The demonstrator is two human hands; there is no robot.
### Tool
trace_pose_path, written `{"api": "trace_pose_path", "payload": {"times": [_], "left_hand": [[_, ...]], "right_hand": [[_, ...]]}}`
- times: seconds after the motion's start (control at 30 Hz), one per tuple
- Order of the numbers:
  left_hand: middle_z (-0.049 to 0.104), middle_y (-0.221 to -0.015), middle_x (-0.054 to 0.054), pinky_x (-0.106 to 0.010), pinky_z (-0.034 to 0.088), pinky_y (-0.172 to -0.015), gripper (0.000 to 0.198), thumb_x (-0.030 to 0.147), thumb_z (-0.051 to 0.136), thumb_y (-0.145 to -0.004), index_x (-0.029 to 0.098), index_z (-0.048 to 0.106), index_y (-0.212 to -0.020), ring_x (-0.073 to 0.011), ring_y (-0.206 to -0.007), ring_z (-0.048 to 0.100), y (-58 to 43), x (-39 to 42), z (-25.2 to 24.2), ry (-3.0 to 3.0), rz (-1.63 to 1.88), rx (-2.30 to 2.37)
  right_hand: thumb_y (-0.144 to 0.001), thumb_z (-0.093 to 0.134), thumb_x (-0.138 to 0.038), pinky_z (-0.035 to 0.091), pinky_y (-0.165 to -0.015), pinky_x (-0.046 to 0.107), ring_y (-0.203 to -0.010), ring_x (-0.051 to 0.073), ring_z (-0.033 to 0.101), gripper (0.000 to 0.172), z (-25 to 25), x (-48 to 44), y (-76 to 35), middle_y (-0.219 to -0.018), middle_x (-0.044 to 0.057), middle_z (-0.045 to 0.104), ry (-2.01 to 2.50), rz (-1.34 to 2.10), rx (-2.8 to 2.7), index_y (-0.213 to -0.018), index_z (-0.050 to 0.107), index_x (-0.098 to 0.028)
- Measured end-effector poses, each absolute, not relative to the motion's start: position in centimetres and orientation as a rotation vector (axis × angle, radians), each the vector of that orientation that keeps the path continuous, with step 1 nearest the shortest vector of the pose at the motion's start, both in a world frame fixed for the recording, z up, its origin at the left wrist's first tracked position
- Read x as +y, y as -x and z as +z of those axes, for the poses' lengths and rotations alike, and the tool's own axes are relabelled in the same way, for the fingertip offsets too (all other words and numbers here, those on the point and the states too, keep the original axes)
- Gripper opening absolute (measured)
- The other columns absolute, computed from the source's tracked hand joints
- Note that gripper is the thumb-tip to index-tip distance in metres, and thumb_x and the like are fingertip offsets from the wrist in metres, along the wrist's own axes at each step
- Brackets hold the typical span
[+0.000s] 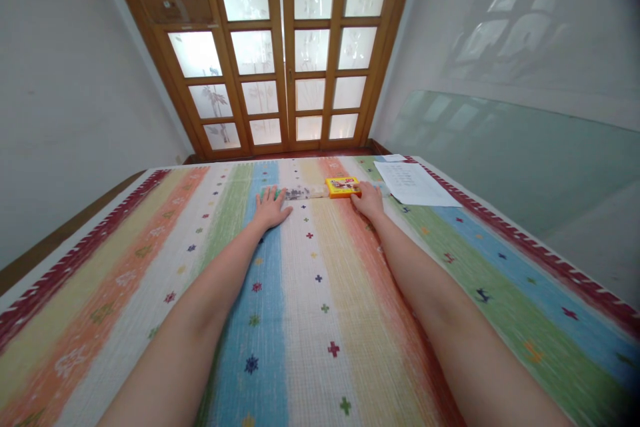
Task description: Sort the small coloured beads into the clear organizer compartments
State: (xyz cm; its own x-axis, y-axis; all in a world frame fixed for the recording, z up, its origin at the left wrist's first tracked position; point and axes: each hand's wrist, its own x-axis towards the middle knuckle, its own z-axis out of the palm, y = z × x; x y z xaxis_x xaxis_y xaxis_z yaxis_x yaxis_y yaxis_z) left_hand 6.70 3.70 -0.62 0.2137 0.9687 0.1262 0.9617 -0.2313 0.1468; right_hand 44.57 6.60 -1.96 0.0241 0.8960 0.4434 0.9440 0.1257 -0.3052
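My left hand [271, 208] lies with fingers spread at the left end of a row of small things on the striped cloth. Beside its thumb is a clear item with dark marks [299, 193], too small to name. A pale, see-through item [319, 191] comes after it, up against a yellow box with a red label [343, 187]. At the box's right end rests my right hand [370, 200], fingers stretched forward and thumb at the box's edge. Something clear and bluish [384, 189] shows past its fingers, and a bit of green shows by the left fingertips.
White printed sheets [417, 183] lie to the right of my right hand. A striped, patterned cloth [320, 307] covers the table. Beyond its far edge stand wooden doors with glass panes [287, 80]. A glass panel [490, 153] leans along the right wall.
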Motion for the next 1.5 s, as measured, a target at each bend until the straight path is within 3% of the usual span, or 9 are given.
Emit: {"api": "trace_pose_path", "payload": {"times": [0.23,0.4,0.57,0.9,1.23,1.37,1.5], "left_hand": [[0.014,-0.177,-0.01,-0.066,0.008,-0.129,0.08,0.067,0.038,-0.099,0.029,0.024,-0.168,-0.0357,-0.164,0.003,-6.8,3.4,-0.4,-2.42,0.357,1.885],[0.018,-0.177,-0.009,-0.062,0.009,-0.13,0.078,0.064,0.038,-0.1,0.028,0.024,-0.168,-0.0345,-0.164,0.007,-6.8,2.9,0.0,-2.413,0.389,1.898],[0.02,-0.176,-0.01,-0.062,0.011,-0.129,0.075,0.062,0.039,-0.101,0.027,0.028,-0.167,-0.0347,-0.164,0.011,-6.8,2.7,0.1,-2.426,0.392,1.896],[0.021,-0.176,-0.009,-0.062,0.013,-0.129,0.074,0.061,0.04,-0.101,0.028,0.031,-0.166,-0.0334,-0.164,0.012,-6.6,2.9,-0.2,-2.419,0.416,1.88],[0.021,-0.176,-0.008,-0.057,0.009,-0.132,0.076,0.06,0.045,-0.099,0.027,0.031,-0.166,-0.0315,-0.164,0.01,-6.4,3.1,-0.3,-2.448,0.426,1.794],[0.021,-0.176,-0.009,-0.055,0.011,-0.132,0.075,0.059,0.046,-0.099,0.025,0.034,-0.165,-0.031,-0.164,0.011,-6.3,3.2,-0.1,-2.453,0.436,1.788],[0.024,-0.175,-0.008,-0.06,0.005,-0.132,0.07,0.056,0.045,-0.099,0.026,0.039,-0.162,-0.0326,-0.164,0.009,-6.5,2.1,0.8,-2.448,0.494,1.869]], "right_hand": [[-0.093,0.051,-0.032,0.036,-0.113,0.049,-0.125,0.033,0.056,0.041,-1.6,6.7,-44.7,-0.133,0.017,0.067,1.758,-0.118,-1.823,-0.126,0.069,-0.015],[-0.096,0.044,-0.031,0.044,-0.102,0.047,-0.114,0.035,0.059,0.041,-0.8,5.7,-46.7,-0.122,0.02,0.069,1.915,-0.13,-1.444,-0.12,0.073,-0.013],[-0.093,0.049,-0.033,0.048,-0.093,0.044,-0.104,0.033,0.063,0.039,-0.9,4.5,-49.8,-0.118,0.022,0.068,2.065,-0.031,-1.221,-0.117,0.074,-0.014],[-0.089,0.054,-0.03,0.051,-0.09,0.044,-0.102,0.034,0.066,0.037,-2.4,5.9,-52.5,-0.114,0.021,0.071,2.102,-0.017,-1.109,-0.115,0.075,-0.014],[-0.095,0.043,-0.03,0.047,-0.1,0.046,-0.112,0.033,0.06,0.039,-1.6,5.4,-51.1,-0.12,0.02,0.067,2.029,-0.125,-1.179,-0.117,0.07,-0.014],[-0.097,0.041,-0.03,0.047,-0.103,0.042,-0.113,0.029,0.061,0.037,-0.3,4.6,-45.6,-0.12,0.017,0.069,1.793,-0.075,-1.524,-0.115,0.07,-0.015],[-0.098,0.045,-0.029,0.047,-0.106,0.041,-0.118,0.027,0.062,0.034,0.6,2.5,-39.8,-0.126,0.012,0.071,1.492,0.121,-1.967,-0.118,0.071,-0.019]]}}
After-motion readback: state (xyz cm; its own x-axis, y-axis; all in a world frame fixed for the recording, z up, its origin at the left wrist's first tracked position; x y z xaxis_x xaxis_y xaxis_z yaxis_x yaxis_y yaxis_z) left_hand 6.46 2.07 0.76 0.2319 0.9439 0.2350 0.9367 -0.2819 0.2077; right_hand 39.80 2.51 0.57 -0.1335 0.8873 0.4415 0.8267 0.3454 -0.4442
